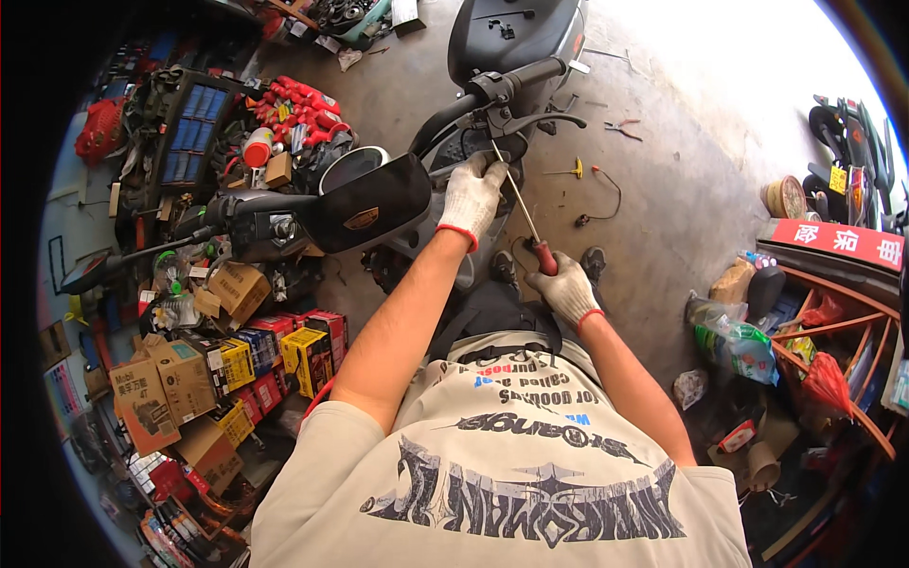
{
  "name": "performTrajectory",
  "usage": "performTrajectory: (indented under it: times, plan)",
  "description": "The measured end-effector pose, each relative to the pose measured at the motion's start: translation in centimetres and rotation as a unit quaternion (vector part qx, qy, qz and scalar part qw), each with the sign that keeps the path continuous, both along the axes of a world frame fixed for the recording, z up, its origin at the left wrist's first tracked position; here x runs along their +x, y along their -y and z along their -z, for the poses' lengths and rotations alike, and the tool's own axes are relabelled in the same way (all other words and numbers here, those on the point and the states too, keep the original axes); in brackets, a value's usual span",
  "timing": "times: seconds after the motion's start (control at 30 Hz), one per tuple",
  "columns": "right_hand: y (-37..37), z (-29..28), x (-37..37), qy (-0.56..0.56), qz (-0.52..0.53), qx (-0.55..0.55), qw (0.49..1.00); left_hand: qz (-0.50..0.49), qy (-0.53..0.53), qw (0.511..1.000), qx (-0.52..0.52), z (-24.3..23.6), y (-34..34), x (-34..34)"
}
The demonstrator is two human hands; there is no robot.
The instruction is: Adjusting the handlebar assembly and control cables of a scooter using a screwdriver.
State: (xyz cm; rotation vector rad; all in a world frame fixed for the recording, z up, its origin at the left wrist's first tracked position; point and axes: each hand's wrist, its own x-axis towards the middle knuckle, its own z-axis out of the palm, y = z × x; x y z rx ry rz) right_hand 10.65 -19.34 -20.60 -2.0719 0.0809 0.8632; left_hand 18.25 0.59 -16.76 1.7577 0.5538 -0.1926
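A black motor scooter stands before me, with its handlebar, brake lever and dark seat toward the far side. Its black front panel carries a gold badge. My right hand, in a white knit glove with a red cuff, is closed around the red handle of a long screwdriver. The metal shaft slants up and left to the area below the handlebar. My left hand, gloved alike, has curled fingers against the scooter beside the shaft; whatever they grip is hidden.
On the concrete floor lie pliers, a yellow-handled tool and a dark cable. Cartons and battery-sized boxes crowd the left, below red bottles. At right stand a wooden rack and plastic bags.
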Motion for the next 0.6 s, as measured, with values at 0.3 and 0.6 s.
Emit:
performTrajectory:
  times: [0.3, 0.6]
  plan:
    - [-0.5, 0.3, 0.5, -0.015, 0.015, 0.028, 0.999, -0.076, 0.05, 0.99, -0.106, 0.1, 0.5, -0.1]
    - [-0.6, -0.1, 0.9, -0.017, 0.033, 0.054, 0.998, -0.123, 0.082, 0.98, -0.133, 0.2, 0.9, 0.2]
